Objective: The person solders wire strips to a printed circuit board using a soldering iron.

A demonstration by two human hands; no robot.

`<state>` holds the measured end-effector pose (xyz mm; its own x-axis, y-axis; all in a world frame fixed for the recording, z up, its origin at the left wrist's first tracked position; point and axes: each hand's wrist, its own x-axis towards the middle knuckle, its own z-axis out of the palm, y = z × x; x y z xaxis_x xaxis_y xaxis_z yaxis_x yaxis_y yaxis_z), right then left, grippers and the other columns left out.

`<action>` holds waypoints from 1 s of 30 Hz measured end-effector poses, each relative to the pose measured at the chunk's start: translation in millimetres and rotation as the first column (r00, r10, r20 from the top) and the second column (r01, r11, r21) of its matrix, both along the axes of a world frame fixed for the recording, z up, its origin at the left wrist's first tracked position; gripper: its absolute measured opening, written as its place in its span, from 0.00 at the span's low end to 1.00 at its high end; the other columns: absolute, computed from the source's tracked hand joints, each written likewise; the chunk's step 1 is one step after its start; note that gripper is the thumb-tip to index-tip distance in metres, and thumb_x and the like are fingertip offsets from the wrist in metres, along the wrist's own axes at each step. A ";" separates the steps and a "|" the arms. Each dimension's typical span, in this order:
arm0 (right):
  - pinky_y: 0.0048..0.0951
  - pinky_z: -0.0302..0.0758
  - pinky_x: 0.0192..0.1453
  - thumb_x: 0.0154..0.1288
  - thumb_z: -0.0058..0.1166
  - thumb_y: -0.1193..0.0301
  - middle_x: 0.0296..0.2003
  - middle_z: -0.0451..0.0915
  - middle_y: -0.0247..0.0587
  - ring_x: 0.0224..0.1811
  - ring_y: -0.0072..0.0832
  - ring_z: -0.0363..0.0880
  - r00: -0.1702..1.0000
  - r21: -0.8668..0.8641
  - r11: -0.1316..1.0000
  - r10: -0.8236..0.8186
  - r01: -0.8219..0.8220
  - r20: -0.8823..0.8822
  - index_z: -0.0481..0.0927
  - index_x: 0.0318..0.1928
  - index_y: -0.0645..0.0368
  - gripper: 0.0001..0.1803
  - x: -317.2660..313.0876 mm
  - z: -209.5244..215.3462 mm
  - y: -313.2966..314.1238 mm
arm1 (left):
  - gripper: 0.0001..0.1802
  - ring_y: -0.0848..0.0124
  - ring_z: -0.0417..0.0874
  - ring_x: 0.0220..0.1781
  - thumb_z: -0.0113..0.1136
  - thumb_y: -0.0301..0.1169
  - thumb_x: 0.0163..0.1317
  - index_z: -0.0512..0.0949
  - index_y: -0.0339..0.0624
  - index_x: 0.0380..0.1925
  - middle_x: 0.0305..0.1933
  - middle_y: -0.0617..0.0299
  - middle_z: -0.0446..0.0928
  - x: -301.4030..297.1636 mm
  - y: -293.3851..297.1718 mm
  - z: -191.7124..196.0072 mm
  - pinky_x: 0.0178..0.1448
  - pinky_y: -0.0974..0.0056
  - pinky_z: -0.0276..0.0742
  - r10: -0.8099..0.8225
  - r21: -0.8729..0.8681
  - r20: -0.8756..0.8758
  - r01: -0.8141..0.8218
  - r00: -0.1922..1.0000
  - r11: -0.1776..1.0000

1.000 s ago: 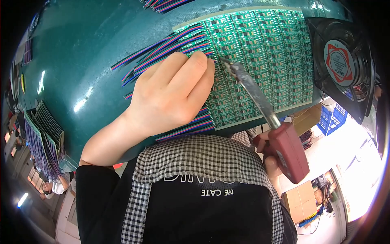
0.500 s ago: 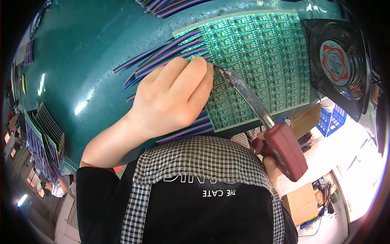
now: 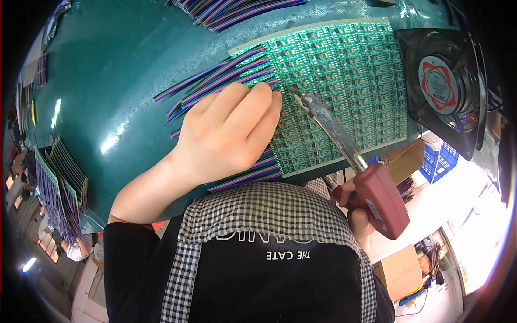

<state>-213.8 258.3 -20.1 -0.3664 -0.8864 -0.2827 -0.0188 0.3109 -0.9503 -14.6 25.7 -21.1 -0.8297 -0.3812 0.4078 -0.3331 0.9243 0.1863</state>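
A green panel of small circuit boards (image 3: 344,81) lies on the table, with bundles of red, blue and black wires (image 3: 215,75) running off its left edge. Over that edge rests my left hand (image 3: 229,126), fingers curled together among the wires; its fingertips and whatever they pinch are hidden. My right hand (image 3: 360,218) is wrapped round the dark red pistol grip of a soldering iron (image 3: 381,199). The iron's metal barrel slants up and left across the panel, and its thin tip is just right of my left knuckles, close to the wire ends.
A black fan (image 3: 444,89) stands right of the panel. More wires (image 3: 231,13) lie at the table's far edge. Wired boards (image 3: 62,185) hang in a stack at the left. A blue basket (image 3: 439,160) and a cardboard box (image 3: 399,272) are at the right.
The soldering iron's tip has shifted slightly right, away from my left knuckles. My left hand has moved a little toward me, showing more of the wire ends. The whole view has shifted slightly.
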 end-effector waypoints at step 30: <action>0.17 0.64 0.25 0.62 0.47 0.35 0.32 0.74 0.40 0.21 0.20 0.69 0.708 -0.684 0.575 -0.696 0.448 -0.121 0.70 0.51 0.69 0.43 -35.1 43.6 -8.2 | 0.12 0.57 0.80 0.43 0.60 0.24 0.55 0.81 0.39 0.41 0.42 0.54 0.78 -17.8 -15.0 48.3 0.45 0.58 0.77 0.038 0.230 0.023 -0.043 0.999 0.972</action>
<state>-248.8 250.1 23.5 -0.8112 -0.3766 0.4474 -0.3923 -0.2169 -0.8939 -32.5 10.7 27.2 -0.8181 -0.4967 0.2898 -0.3746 0.8427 0.3866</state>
